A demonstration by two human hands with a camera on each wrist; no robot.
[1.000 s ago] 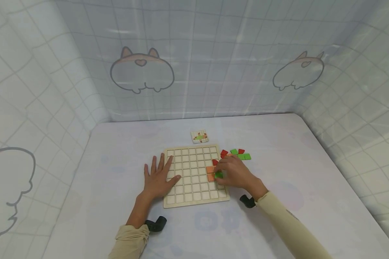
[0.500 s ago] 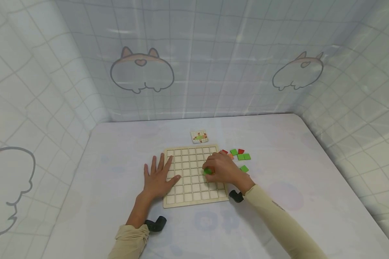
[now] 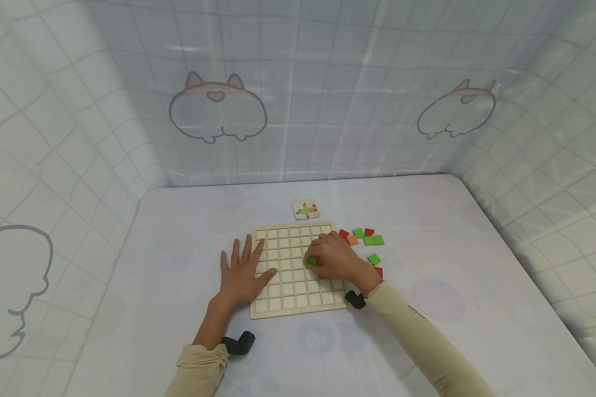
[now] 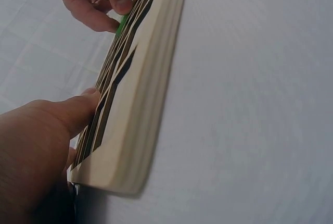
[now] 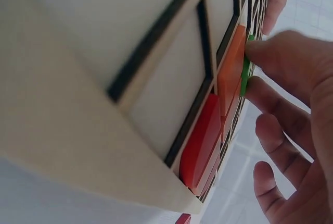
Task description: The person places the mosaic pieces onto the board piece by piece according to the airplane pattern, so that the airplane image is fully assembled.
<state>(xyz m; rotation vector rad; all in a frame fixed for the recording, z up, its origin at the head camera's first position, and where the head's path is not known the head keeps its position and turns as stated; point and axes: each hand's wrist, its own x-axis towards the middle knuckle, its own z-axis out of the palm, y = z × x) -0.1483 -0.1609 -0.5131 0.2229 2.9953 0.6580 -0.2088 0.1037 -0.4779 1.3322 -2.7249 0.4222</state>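
Pinching a thin green tile [image 5: 246,73] at the gridded wooden board [image 3: 288,301], the right hand [image 3: 335,257] bends its other fingers loosely; opposite, the left hand [image 3: 241,279] splays straight fingers across the board's edge

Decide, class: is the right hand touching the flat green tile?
Touching: the right wrist view shows the right hand pinching the flat green tile, with no gap between them.
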